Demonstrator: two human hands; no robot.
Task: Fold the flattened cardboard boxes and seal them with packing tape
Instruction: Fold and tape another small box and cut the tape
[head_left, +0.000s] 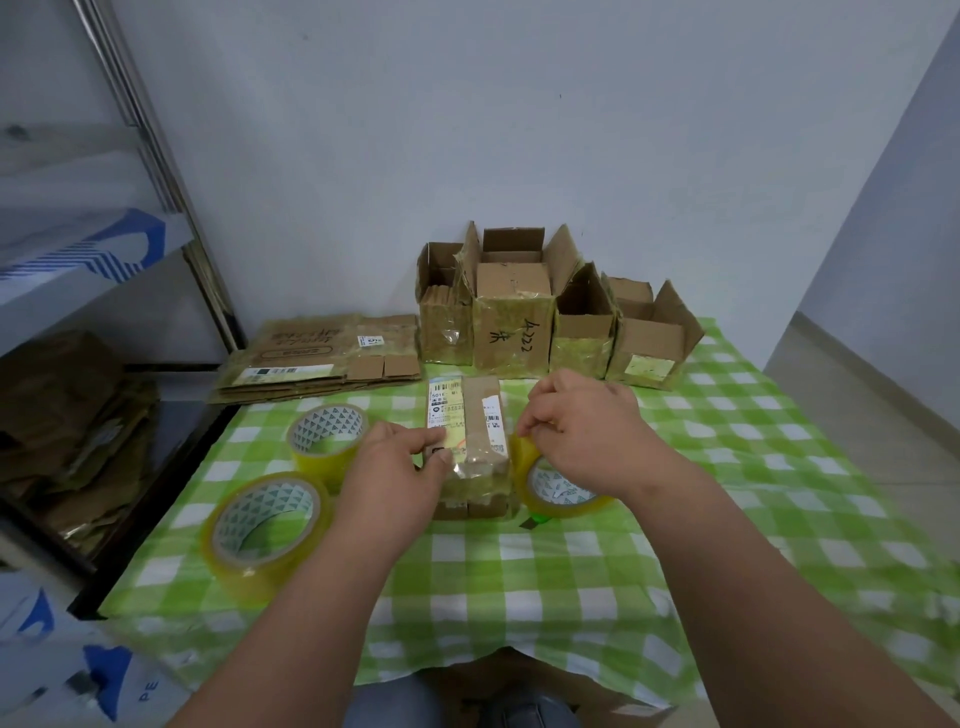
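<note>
Where a green-checked desk (571, 571) meets a pale wall, open boxes (545, 322) line its far edge. Mid-desk lies the small box (467, 441): left hand (400, 467) fingers curl onto its left side, while right hand (582, 431) fingers pinch tape from the roll (561, 491) touching its right side.

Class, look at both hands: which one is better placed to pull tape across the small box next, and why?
The right hand: it already pinches the tape end on the tape roll beside the small box. The left hand holds that box steady.
</note>
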